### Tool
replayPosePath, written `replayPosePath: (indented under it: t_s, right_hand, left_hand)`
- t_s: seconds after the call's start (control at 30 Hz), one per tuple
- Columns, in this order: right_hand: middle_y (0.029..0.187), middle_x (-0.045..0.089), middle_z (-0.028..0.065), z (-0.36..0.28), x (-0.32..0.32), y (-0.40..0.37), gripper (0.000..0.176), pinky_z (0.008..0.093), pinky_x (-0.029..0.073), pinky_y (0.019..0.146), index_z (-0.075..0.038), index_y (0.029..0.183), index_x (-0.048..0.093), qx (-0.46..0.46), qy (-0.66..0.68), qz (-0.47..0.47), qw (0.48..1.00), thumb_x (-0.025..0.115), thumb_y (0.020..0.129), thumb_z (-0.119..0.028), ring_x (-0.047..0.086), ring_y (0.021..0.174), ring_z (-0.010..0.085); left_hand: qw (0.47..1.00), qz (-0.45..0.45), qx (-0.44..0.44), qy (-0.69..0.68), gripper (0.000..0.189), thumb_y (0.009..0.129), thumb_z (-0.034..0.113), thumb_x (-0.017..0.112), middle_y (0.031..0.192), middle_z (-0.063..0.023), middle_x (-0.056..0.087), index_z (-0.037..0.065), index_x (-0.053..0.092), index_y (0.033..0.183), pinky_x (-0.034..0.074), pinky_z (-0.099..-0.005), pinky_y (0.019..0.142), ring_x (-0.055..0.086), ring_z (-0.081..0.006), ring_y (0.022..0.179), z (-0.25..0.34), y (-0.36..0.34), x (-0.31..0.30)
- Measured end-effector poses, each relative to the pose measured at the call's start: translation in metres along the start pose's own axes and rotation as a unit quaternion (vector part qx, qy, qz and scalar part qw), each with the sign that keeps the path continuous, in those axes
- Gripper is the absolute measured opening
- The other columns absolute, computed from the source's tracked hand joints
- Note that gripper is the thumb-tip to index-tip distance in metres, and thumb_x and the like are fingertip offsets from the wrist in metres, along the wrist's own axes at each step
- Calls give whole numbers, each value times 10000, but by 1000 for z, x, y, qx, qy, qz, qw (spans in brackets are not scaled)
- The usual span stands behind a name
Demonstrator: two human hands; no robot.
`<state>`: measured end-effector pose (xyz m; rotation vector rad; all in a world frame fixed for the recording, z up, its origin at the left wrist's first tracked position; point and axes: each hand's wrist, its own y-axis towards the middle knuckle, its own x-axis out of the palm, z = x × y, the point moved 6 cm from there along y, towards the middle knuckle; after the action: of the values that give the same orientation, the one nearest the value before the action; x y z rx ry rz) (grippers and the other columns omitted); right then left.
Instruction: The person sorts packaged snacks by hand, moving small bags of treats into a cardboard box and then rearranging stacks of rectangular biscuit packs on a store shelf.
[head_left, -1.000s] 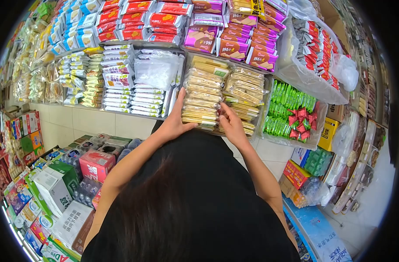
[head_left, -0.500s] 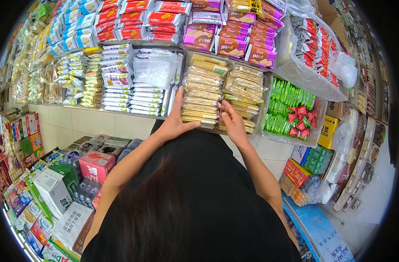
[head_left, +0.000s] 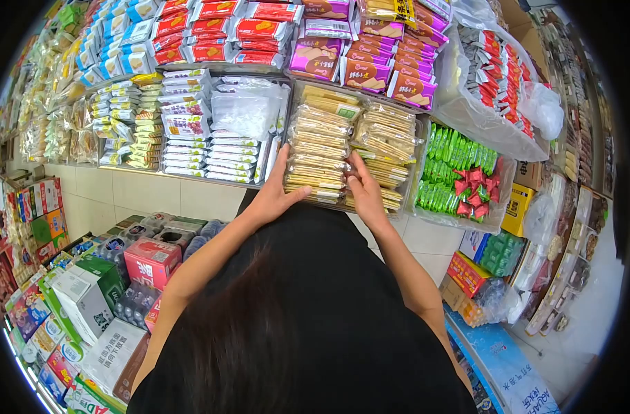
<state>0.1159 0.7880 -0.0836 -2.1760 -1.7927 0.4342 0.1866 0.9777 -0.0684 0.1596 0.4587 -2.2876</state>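
Note:
Clear-wrapped pale biscuit packs stand in a row in a clear tray. My left hand lies at the row's left side, fingers along its edge and thumb on the near packs. On the row's right side is my right hand, its fingers bent against the packs. Both hands press the row between them. A second column of similar packs is right of my right hand. White packets fill the tray to the left.
Purple packs and red packs lie behind. Green packets with red ones are at the right, below a plastic-lined box of red packets. Boxes and bottles stand on the lower left.
My left hand has shifted slightly, its fingers lower along the row and its thumb further over the near packs. My right hand has moved slightly towards me.

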Motion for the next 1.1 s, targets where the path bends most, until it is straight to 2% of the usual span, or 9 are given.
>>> replayPosePath:
  t_s: [0.1,0.17,0.23,0.57,0.67,0.77,0.87,1.03,1.1]
  right_hand:
    - [1286,516,69,-2,-5,4,476,248,408,915,-15,1421,346,-15,31,19,999,378,947,-28,517,1031,119]
    - [1273,525,61,-4,-5,4,467,243,399,923,-12,1413,362,-35,13,8,999,379,946,-29,518,1020,112]
    - [1270,530,51,-11,0,1,449,239,383,946,0,1396,387,38,41,-16,998,385,948,-37,515,1034,106]
    - [1241,533,30,-8,-1,4,451,227,390,912,-5,1402,381,15,82,4,996,388,952,-36,506,965,94]
    - [1247,532,38,-6,-1,8,457,231,396,918,-2,1407,370,-13,2,4,1000,383,951,-34,514,1005,98]
    - [1244,543,48,-3,0,6,462,253,418,904,-16,1410,370,41,38,-2,998,371,949,-25,528,1029,111]
    - [1226,562,65,-4,-9,5,438,281,444,871,-27,1378,422,-36,51,48,997,384,942,-27,543,1031,129]
    - [1120,574,134,-63,-32,-19,309,299,453,846,-26,1201,541,-172,-224,121,952,462,903,-38,577,964,190]
    - [1106,559,142,-73,-41,-23,303,301,455,832,-26,1188,544,-175,-241,139,944,479,893,-34,582,933,201]
  left_hand:
    - [996,28,-9,-80,977,846,325,675,1510,-280,90,-85,19,1443,118,-361,1145,90,-317,1425,4,3,-4]
    - [995,36,-7,-91,965,854,316,665,1511,-278,92,-87,15,1442,119,-357,1144,93,-312,1425,5,5,-6]
    - [994,42,-5,-102,952,863,307,656,1512,-276,93,-89,12,1442,121,-353,1143,96,-306,1425,3,9,-7]
    - [991,32,-15,-130,904,889,293,620,1507,-272,120,-94,18,1442,154,-342,1133,152,-302,1410,5,20,-6]
    - [991,25,-23,-126,905,890,293,619,1508,-270,125,-93,15,1442,174,-341,1127,176,-299,1402,-4,21,-5]
    - [991,25,-29,-132,899,891,290,618,1510,-265,127,-92,21,1443,189,-350,1122,190,-295,1398,2,21,-6]
    - [989,44,-26,-137,884,893,284,617,1512,-259,133,-86,34,1446,200,-373,1118,196,-297,1397,10,18,-10]
    - [984,70,-41,-161,853,899,267,608,1511,-251,151,-57,51,1457,220,-415,1108,203,-307,1397,1,13,-15]
    - [984,79,-34,-157,832,902,257,603,1505,-252,171,-32,65,1466,231,-431,1101,207,-309,1397,-7,11,-16]
